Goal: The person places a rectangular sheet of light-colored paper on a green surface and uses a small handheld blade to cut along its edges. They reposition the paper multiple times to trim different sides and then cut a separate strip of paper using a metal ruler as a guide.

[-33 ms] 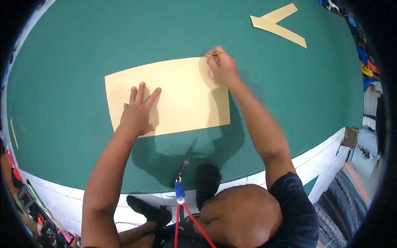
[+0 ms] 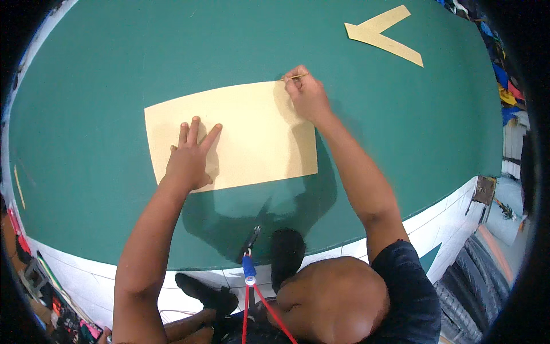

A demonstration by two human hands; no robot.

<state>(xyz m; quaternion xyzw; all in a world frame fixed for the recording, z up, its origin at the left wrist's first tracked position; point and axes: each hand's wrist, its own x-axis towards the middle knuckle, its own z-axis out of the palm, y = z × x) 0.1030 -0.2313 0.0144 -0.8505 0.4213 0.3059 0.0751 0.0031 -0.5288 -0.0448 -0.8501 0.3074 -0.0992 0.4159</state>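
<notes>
A pale yellow sheet (image 2: 252, 132) of paper or card lies flat on the green tabletop (image 2: 91, 200). My left hand (image 2: 193, 157) presses on its left part with the fingers spread. At the sheet's far right corner, my right hand (image 2: 306, 92) pinches a thin yellowish pencil-like stick (image 2: 300, 75). One end of the stick rests near the sheet's far edge; its tip is too small to make out. Toward the back right lies a V-shaped strip (image 2: 381, 35) of similar yellow material, apart from both hands.
A small dark tool (image 2: 252, 237) hangs by a blue clip (image 2: 248, 265) on a red lanyard (image 2: 246, 315) in front of me. A thin pale strip (image 2: 19, 186) lies near the table's left edge. Black wrapped rolls (image 2: 467, 286) and other clutter stand beyond the right edge.
</notes>
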